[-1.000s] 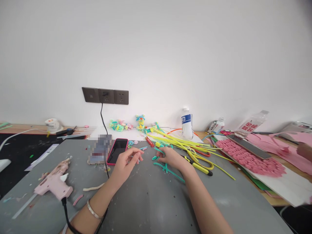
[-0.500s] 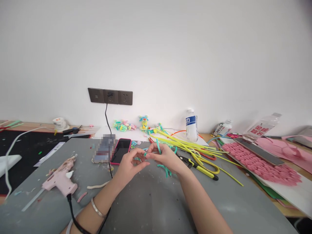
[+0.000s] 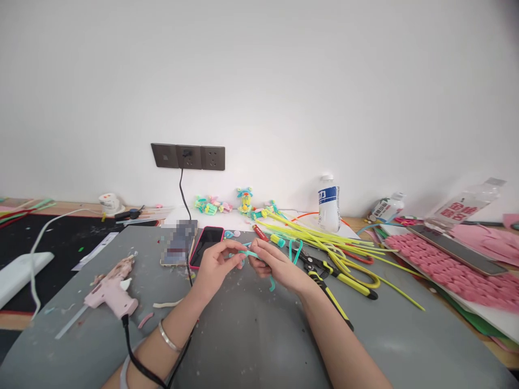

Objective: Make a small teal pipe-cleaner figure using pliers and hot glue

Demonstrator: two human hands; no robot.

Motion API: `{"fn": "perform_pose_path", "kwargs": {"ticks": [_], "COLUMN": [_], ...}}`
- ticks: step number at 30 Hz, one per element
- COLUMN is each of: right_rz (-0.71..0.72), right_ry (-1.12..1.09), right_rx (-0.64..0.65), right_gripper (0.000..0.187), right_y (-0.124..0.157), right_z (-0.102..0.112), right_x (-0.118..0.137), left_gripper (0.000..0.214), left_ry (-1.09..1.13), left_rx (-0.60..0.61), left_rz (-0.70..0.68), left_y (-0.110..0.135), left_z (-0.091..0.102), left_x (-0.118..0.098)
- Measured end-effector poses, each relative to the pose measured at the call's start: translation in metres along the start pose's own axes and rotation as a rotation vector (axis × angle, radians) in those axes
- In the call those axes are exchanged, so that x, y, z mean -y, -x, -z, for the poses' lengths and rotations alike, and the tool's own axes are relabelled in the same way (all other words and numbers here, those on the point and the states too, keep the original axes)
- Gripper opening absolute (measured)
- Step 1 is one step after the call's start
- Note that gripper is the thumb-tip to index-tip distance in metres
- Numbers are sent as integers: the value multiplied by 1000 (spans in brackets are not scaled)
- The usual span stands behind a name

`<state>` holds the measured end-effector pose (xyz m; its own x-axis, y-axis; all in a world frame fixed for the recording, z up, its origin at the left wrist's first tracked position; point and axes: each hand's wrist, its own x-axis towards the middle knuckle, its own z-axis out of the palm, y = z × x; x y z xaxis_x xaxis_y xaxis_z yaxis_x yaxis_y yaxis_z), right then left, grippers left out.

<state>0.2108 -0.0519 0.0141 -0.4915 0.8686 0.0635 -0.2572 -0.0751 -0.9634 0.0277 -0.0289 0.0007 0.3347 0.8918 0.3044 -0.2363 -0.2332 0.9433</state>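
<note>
My left hand and my right hand meet over the grey mat, fingertips nearly touching. Between them runs a short length of teal pipe cleaner, pinched at each end. A curled teal piece shows below my right hand, and I cannot tell whether it joins the held one. Beyond that hand lie a looped teal pipe cleaner, a small yellow and teal piece and pliers with yellow and black handles. My right fingers are curled and partly hidden.
Yellow pipe cleaners spread behind the pliers. A pink glue gun with a black cord lies left, near a pink-edged phone. Small colourful figures and a bottle stand by the wall. Pink braided material is at right.
The view has shifted slightly, so things sit differently in frame. My right hand has turned and its fingers have curled in. The teal pipe cleaner now stretches between both hands; more of the pliers shows.
</note>
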Motion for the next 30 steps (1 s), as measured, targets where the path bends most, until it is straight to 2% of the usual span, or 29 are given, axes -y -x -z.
{"fn": "perform_pose_path", "kwargs": {"ticks": [4,9,15,25,30], "right_rz": [96,170,148,102,63], "right_ry": [-1,116,214,158,141], "right_rx": [-30,-96,-81,-3,12], "right_gripper": [34,35,38,37,40], "right_y": [-1,1,3,3,4], "right_z": [1,1,-2,-5,-7], "right_x": [-5,-3,0,3,4], "left_gripper": [25,22,21,15,12], "left_ry": [35,26,4,16,27], "left_rx": [-36,-35,-12,1,14], "left_rz": [35,20,32,-19,1], "left_y": [1,1,2,2,3], "left_z": [-1,-2,-1,-2,-1], "left_x": [-2,-3,-2,-3,-3]}}
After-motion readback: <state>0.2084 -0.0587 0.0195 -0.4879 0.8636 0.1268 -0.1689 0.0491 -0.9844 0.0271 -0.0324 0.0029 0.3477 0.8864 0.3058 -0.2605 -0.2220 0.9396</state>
